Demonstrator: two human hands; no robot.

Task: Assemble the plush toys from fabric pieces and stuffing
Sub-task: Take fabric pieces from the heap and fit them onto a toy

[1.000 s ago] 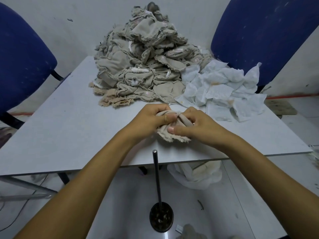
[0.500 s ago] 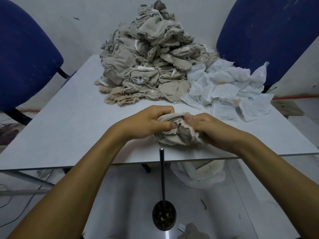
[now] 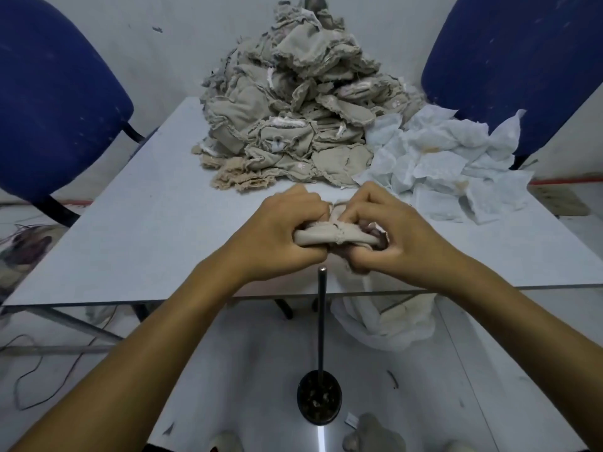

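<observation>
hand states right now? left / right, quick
Left hand: closed, gripping the left end of the beige fabric piece.
Right hand: closed, gripping the right end of the same piece.

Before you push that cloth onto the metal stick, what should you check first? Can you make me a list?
1. Both hands grip the small beige fabric piece: left hand, right hand. Ok.
2. Upright thin metal rod stands below the fabric, tip uncovered. Ok.
3. Fabric opening faces the rod tip: cannot tell, fingers hide it.
4. Big pile of beige fabric pieces sits clear of the hands. Ok.
5. Heap of white cloth pieces stays on the grey table. Ok.
</observation>
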